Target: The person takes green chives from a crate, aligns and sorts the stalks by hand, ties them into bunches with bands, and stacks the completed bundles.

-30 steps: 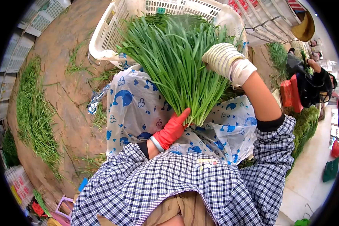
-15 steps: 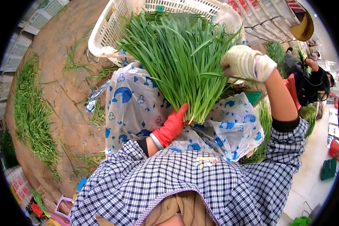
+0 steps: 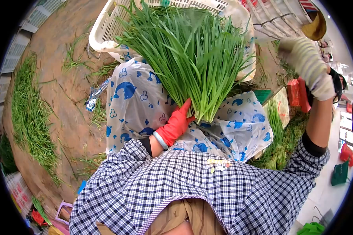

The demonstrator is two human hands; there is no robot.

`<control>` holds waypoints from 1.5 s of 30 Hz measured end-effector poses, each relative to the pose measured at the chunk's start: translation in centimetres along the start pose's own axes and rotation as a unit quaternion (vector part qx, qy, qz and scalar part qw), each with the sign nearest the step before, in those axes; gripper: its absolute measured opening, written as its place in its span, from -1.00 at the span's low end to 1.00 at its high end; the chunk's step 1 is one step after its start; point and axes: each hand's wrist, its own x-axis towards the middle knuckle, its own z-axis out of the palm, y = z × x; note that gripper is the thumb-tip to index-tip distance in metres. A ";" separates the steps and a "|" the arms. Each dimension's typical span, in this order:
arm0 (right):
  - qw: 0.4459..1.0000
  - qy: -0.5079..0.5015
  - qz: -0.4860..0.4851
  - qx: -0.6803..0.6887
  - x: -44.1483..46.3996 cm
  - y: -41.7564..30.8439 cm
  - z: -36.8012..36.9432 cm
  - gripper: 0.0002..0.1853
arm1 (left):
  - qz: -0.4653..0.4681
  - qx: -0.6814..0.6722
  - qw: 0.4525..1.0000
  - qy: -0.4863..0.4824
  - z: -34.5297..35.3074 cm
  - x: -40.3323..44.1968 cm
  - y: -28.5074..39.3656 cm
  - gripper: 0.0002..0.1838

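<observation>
My red-gloved left hand (image 3: 172,127) is gripping a thick bunch of long, flat green leaves (image 3: 202,70) by its pale stem ends, over whale-printed translucent plastic sheeting (image 3: 125,102). The leaf tips are overlapping a white, perforated plastic basket (image 3: 102,46), which is holding more long green leaves (image 3: 176,13). My right hand (image 3: 305,60), in a striped knit glove, is showing blurred, well apart; I cannot tell its finger position.
</observation>
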 end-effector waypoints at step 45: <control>0.829 0.228 -0.399 0.318 -1.0 -19.1 19.9 0.08 | 0.108 0.258 0.906 -0.319 -7.9 2.0 3.6 -0.43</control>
